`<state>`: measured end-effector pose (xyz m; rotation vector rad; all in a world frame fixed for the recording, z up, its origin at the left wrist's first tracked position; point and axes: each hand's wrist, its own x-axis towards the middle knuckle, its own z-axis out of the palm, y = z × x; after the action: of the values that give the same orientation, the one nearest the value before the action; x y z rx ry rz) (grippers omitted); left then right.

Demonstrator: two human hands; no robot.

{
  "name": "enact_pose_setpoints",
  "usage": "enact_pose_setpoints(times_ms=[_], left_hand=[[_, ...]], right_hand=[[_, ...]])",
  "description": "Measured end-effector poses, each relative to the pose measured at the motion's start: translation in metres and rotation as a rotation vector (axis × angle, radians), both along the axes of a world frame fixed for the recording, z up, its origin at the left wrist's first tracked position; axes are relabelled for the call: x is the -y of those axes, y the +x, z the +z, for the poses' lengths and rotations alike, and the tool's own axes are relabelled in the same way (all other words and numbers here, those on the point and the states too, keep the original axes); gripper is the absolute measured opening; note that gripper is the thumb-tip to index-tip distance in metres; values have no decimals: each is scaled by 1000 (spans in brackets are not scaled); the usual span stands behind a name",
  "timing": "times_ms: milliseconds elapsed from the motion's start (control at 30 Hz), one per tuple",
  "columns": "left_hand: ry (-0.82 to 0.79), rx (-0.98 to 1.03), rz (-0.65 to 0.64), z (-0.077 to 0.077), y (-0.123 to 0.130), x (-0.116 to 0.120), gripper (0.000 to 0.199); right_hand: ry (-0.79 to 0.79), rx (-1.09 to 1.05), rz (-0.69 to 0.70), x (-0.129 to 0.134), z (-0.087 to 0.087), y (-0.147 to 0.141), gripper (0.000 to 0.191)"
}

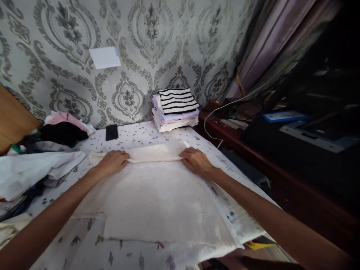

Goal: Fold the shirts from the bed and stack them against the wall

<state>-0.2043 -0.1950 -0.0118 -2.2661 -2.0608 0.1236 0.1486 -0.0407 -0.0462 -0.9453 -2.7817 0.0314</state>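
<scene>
A thin off-white garment (160, 202) with a lace-like trim lies spread over the patterned sheet; its exact kind is unclear. Its far end is turned over into a flat band. At the left end of that band, my left hand (114, 162) is closed on the cloth, fingers curled over the fold. My right hand (194, 159) grips the opposite end of the same band in a similar way. Both forearms reach in from the lower corners. Sheer parts of the garment spread out beneath each arm.
A folded clothes stack (176, 112), striped piece on top, stands by the wall. A black phone (111, 132) lies left of it. Loose clothes (36, 165) are heaped at the left. On the right are a dark red wooden ledge (216, 129) and a white cable (206, 127).
</scene>
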Motion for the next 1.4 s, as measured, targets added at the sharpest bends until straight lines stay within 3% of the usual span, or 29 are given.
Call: enact_pose_setpoints(times_ms=[100,233,300,400,500,567,633,833,933,1067,1200,1300,1400], left_hand=[[-82,111,13,6,-1,5,36],[36,216,99,9,-1,-9,46],[90,226,143,1,-6,-18,47],[44,224,191,-26,-27,-21,54],[-7,243,265,-51,-56,-9,60],[-6,255,307,-56,-73,2,61],[-3,238,305,-53,-86,10,60],[46,211,175,-22,-121,32,50],[105,191,172,-16,-132,43,38],[157,83,237,-19,-125,49,30],[60,-81,236,-20,-111,50,31],[-34,-116,264,-11,-108,50,34],[-121,-80,387,1,-105,45,40]], right_hand=[[-84,21,7,-5,14,-2,35],[-72,-79,-16,-20,21,-34,47],[-3,-92,-10,-26,11,-55,47],[38,-4,-59,-32,-17,-73,53],[33,40,-91,-36,-42,-74,57],[43,29,-89,-39,-50,-71,57],[40,21,-87,-40,-52,-70,57],[17,21,-90,-39,-48,-71,58],[18,17,-84,-39,-48,-71,58],[0,39,-101,-38,-47,-72,59],[-14,56,-107,-35,-42,-72,60],[-33,65,-117,-32,-38,-73,60],[-56,85,-123,-30,-35,-74,61]])
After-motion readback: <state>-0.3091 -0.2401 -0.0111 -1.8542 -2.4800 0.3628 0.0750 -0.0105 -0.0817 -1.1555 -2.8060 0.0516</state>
